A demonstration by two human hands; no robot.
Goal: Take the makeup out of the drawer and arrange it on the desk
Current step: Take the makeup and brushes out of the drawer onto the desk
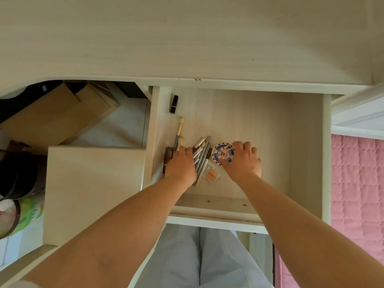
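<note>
The pale wooden drawer [270, 142] stands pulled out below the desk top [187, 38]. A heap of makeup lies at its left: several silver tubes and pencils [202, 154], two brushes [179, 129], a brown case [168, 157], a small square orange blush pan [211, 173]. A black lipstick [173, 104] lies apart near the back left. My left hand [181, 165] reaches into the heap with curled fingers over the brushes and tubes. My right hand [242, 161] grips a round blue and rose compact [222, 153] at its right side.
A wooden stool or low cabinet top [93, 188] sits left of the drawer, with cardboard boxes [58, 115] behind it on the floor. A pink quilted bed cover [357, 194] lies to the right. My legs in light trousers [197, 256] are below the drawer front.
</note>
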